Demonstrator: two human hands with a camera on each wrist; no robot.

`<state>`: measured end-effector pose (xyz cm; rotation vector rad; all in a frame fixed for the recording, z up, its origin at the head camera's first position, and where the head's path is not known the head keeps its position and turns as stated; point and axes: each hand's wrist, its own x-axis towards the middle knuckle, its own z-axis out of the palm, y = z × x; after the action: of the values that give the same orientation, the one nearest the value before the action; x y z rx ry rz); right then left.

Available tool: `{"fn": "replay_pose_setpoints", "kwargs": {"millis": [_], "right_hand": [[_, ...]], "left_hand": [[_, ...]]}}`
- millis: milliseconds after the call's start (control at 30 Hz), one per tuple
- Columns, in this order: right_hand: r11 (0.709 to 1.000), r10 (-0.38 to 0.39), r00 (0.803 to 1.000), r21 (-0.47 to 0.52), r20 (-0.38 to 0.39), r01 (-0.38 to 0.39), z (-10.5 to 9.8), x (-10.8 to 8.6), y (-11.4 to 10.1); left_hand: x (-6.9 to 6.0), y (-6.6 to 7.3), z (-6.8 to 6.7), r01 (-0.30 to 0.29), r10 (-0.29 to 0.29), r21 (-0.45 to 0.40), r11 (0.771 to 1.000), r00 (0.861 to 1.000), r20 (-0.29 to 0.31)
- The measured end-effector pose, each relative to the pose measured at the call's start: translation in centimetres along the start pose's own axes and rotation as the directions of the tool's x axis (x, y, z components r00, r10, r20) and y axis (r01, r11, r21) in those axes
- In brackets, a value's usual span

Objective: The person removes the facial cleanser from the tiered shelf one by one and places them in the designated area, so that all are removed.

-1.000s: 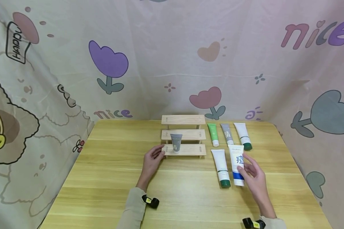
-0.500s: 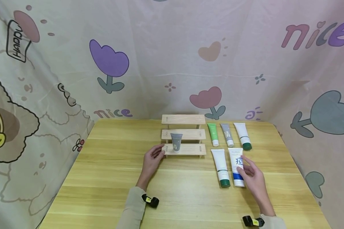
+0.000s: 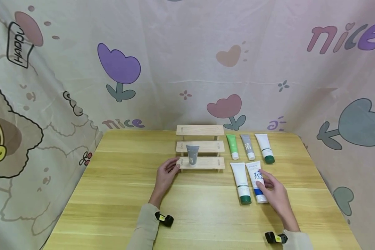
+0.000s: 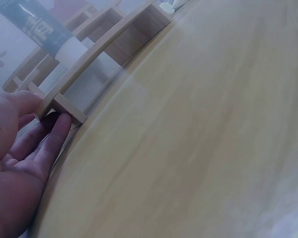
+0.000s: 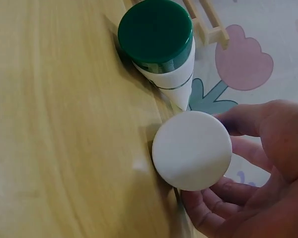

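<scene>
My right hand [image 3: 276, 195] grips a white squeeze tube with a blue band [image 3: 254, 175] by its right side. The tube lies on the table, and its round white cap [image 5: 192, 150] faces the right wrist view. Close on its left lies a white tube with a green cap [image 3: 241, 183]. My left hand [image 3: 166, 176] pinches the left end of the lowest step of a three-step wooden display stand [image 3: 210, 163], thumb on top and fingers against the leg. A small grey tube [image 3: 192, 155] stands cap-down on that step.
Behind the right hand lie a green tube [image 3: 232, 146], a grey tube with a white cap [image 3: 247, 147] and another white tube with a green cap [image 3: 264, 148]. A patterned cloth [image 3: 162, 69] hangs behind the wooden table [image 3: 118, 194].
My right hand has lowered the blue-banded tube onto the table and shifted its upper end left, so it now tilts alongside the green-capped tube. The left hand has stayed in place.
</scene>
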<state>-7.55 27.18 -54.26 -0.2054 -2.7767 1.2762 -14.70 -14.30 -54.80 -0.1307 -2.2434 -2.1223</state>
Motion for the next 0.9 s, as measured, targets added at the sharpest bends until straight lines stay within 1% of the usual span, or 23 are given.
{"fn": "replay_pose_setpoints", "kwargs": {"millis": [167, 300, 500, 600, 900], "right_hand": [[0.999, -0.016, 1.000, -0.033, 0.010, 0.016, -0.20, 0.10, -0.15], [0.999, 0.003, 1.000, -0.045, 0.022, -0.002, -0.39, -0.07, -0.35], [0.999, 0.048, 0.998, -0.013, 0.045, -0.047, -0.52, -0.21, -0.34], [0.999, 0.046, 0.998, 0.000, 0.048, -0.047, -0.52, -0.19, -0.25], [0.999, 0.047, 0.997, -0.026, 0.060, -0.046, -0.70, -0.24, -0.42]], "left_hand": [[-0.04, -0.27, 0.07, -0.004, 0.004, -0.016, 1.000, 1.000, -0.005], [-0.03, -0.46, 0.04, -0.015, 0.015, -0.020, 1.000, 1.000, -0.004], [-0.05, -0.29, -0.04, -0.027, 0.027, -0.019, 0.999, 1.000, 0.008], [-0.05, -0.13, -0.03, -0.029, 0.029, -0.021, 0.999, 1.000, 0.009], [-0.07, -0.18, 0.17, -0.020, 0.020, -0.028, 0.999, 1.000, -0.008]]}}
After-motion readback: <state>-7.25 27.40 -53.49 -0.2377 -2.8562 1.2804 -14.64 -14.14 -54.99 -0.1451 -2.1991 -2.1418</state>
